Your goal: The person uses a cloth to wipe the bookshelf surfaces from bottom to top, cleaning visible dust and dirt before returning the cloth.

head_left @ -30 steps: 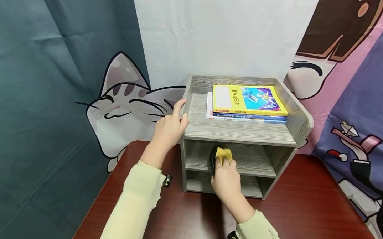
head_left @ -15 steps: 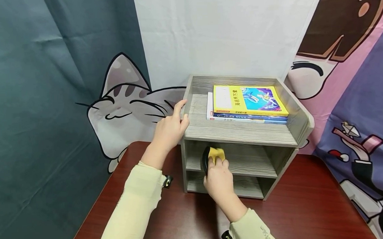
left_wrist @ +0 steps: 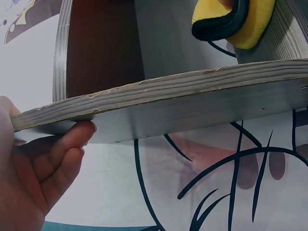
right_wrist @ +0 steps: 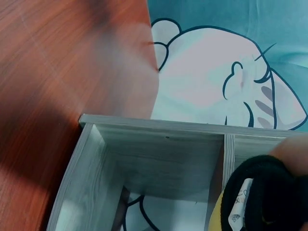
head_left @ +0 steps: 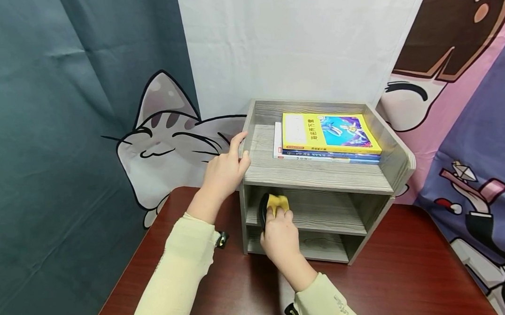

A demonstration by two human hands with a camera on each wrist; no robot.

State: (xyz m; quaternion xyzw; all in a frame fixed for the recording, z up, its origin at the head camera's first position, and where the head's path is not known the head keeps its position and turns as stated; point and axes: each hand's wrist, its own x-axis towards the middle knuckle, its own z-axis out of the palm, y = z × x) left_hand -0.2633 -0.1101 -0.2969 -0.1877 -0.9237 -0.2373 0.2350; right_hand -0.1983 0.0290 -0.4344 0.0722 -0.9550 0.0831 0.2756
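Observation:
A small grey wood-grain shelf stands on the table. My left hand grips the upper edge of its left side panel; in the left wrist view the fingertips curl against the panel's outer face. My right hand holds a bunched yellow cloth with a dark border, inside the middle compartment near its left wall. The right wrist view shows the cloth's dark edge and a white label; most of the right hand is cut off there.
Several stacked books, a yellow one uppermost, lie on the shelf's top tier. The reddish-brown table extends in front and to both sides. Printed curtains hang close behind the shelf.
My right hand has moved left with the yellow cloth, from near the middle of the compartment towards its left wall. The left hand stays on the side panel.

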